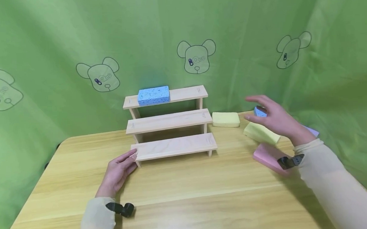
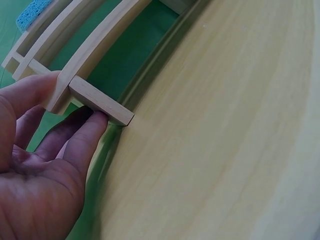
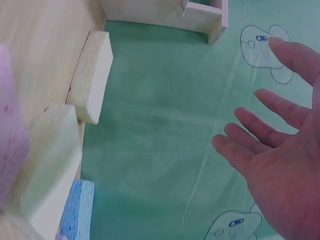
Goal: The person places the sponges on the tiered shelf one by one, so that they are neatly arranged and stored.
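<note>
A three-tier wooden step shelf [image 1: 175,146] stands at the back middle of the table. My left hand [image 1: 120,170] grips the left end of its lowest step; in the left wrist view, fingers of that hand [image 2: 45,175] lie against the step's end and its short leg [image 2: 102,102]. A blue speckled sponge [image 1: 153,96] lies on the left part of the top step. My right hand [image 1: 276,118] is raised over the sponges at the right, fingers spread and holding nothing, as the right wrist view also shows.
Right of the shelf lie a pale yellow sponge [image 1: 226,119], a second yellow one [image 1: 261,133] and a pink sponge [image 1: 268,155]. My right hand partly hides another blue sponge [image 1: 259,112] and a purple block [image 1: 312,131]. A green curtain [image 1: 156,34] hangs behind the table.
</note>
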Tool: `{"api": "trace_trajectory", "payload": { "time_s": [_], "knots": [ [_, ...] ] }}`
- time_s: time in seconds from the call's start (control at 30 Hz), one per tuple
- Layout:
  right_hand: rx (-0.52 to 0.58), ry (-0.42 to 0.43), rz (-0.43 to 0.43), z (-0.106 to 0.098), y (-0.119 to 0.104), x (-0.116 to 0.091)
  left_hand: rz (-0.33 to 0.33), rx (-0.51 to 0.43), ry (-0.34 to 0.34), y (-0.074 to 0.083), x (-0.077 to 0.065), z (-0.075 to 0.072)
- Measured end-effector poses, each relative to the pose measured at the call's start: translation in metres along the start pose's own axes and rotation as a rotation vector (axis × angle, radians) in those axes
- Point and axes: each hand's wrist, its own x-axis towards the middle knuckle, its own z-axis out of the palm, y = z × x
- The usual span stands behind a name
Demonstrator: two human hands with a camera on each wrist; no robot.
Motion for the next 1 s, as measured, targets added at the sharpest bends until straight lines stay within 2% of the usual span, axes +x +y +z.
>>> {"api": "trace_trajectory", "payload": {
  "time_s": [0.23,0.5,0.7,1.0],
  "knots": [
    [0.010,-0.008,0.062,-0.010,0.012,-0.017,-0.006,0.001,-0.001,0.000,0.000,-0.001],
    [-0.106,-0.004,0.145,-0.019,0.033,-0.034,-0.008,0.029,-0.008,0.001,0.001,-0.001],
    [-0.180,-0.048,0.184,-0.020,0.052,-0.039,-0.013,0.038,0.000,0.001,0.000,-0.002],
    [-0.195,-0.109,0.210,-0.017,0.081,-0.047,-0.006,0.040,-0.011,0.001,0.000,-0.001]
  ]
}}
